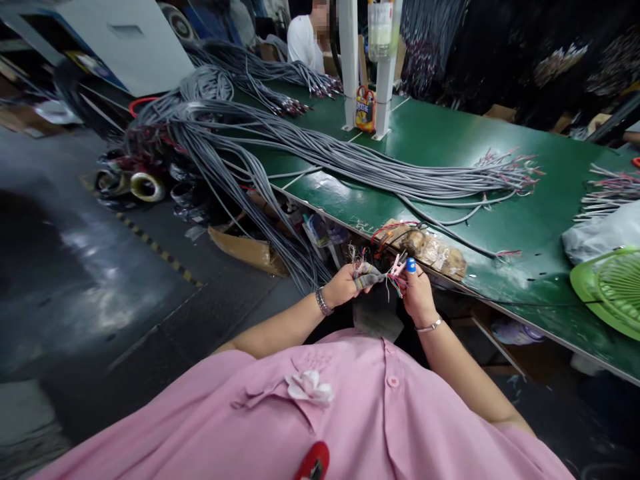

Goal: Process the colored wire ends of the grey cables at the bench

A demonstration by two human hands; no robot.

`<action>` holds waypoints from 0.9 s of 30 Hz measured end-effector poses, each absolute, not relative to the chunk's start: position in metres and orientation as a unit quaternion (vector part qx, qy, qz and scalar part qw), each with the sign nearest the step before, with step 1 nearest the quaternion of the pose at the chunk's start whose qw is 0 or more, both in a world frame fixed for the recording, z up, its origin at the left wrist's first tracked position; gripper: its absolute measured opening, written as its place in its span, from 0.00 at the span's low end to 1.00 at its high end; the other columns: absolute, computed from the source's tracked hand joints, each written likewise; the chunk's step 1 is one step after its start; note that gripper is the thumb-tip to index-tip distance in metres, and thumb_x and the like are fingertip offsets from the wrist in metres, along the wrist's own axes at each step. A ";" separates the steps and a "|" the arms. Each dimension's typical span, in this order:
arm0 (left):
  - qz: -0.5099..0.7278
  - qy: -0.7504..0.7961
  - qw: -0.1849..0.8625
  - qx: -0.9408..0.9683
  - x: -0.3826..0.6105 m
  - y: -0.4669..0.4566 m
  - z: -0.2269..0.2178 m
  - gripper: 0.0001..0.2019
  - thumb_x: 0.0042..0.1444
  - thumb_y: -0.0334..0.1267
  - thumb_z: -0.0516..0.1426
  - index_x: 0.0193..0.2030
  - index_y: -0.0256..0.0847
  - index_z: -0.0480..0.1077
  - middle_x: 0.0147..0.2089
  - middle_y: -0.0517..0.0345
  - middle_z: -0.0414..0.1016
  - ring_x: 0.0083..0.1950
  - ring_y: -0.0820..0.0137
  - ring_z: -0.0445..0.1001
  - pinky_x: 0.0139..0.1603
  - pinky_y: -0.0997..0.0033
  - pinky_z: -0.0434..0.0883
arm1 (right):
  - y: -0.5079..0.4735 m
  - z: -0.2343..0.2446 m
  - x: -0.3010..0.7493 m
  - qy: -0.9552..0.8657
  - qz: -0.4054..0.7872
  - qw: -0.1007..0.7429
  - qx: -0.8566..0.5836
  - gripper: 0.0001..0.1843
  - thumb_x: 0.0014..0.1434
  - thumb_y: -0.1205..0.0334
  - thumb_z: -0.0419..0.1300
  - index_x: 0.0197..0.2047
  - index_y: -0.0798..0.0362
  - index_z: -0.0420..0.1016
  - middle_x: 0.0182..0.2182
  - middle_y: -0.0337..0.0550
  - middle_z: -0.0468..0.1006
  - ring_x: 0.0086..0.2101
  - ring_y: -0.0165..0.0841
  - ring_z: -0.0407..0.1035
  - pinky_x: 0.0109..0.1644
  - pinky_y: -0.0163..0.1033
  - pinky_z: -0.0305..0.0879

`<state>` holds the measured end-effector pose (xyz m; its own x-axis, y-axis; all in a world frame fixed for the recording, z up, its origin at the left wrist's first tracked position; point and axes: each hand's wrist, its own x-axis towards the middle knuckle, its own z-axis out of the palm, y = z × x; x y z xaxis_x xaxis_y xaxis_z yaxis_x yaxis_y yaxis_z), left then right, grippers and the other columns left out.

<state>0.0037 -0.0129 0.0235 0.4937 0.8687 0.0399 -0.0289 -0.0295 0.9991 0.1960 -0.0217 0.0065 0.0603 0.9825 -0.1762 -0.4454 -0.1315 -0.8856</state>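
Hands meet just off the near edge of the green table (450, 140): left hand (344, 285) clenched around the grey cable (374, 276), right hand (419, 299) pinching its fanned coloured wires (397, 275). Beyond them, a bundle of grey cables (350, 157) sprawls across the tabletop.

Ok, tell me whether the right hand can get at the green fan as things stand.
Probably yes: the green fan lies on the table right of the right hand, only bare tabletop between. But that hand is pinching coloured wires of the grey cable the left hand holds.
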 end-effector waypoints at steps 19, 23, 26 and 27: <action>0.313 0.336 0.635 0.621 0.015 -0.004 0.021 0.24 0.55 0.57 0.60 0.30 0.32 0.71 0.20 0.64 0.63 0.18 0.82 0.54 0.19 0.78 0.51 | -0.017 0.022 0.185 -0.237 0.666 0.575 -0.412 0.29 0.45 0.34 0.68 0.26 0.52 0.68 0.17 0.31 0.61 0.16 0.22 0.50 0.16 0.29 0.48; 0.309 0.324 0.647 0.617 0.013 -0.004 0.022 0.23 0.55 0.55 0.61 0.30 0.32 0.72 0.19 0.65 0.62 0.17 0.82 0.52 0.18 0.78 0.48 | -0.019 0.016 0.185 -0.197 0.698 0.568 -0.390 0.30 0.44 0.32 0.67 0.30 0.53 0.71 0.22 0.35 0.69 0.17 0.21 0.53 0.15 0.28 0.46; 0.309 0.304 0.658 0.615 0.008 -0.007 0.025 0.23 0.53 0.55 0.62 0.33 0.31 0.74 0.18 0.65 0.62 0.16 0.83 0.52 0.17 0.79 0.48 | -0.023 0.010 0.190 -0.194 0.716 0.561 -0.367 0.32 0.47 0.28 0.62 0.31 0.52 0.71 0.23 0.36 0.70 0.16 0.21 0.52 0.14 0.27 0.44; 0.310 0.295 0.663 0.615 0.006 -0.010 0.026 0.23 0.53 0.55 0.62 0.34 0.30 0.75 0.19 0.65 0.62 0.17 0.83 0.53 0.17 0.79 0.48 | -0.025 0.008 0.192 -0.197 0.717 0.561 -0.365 0.33 0.48 0.27 0.60 0.32 0.52 0.71 0.24 0.37 0.71 0.16 0.21 0.52 0.14 0.27 0.44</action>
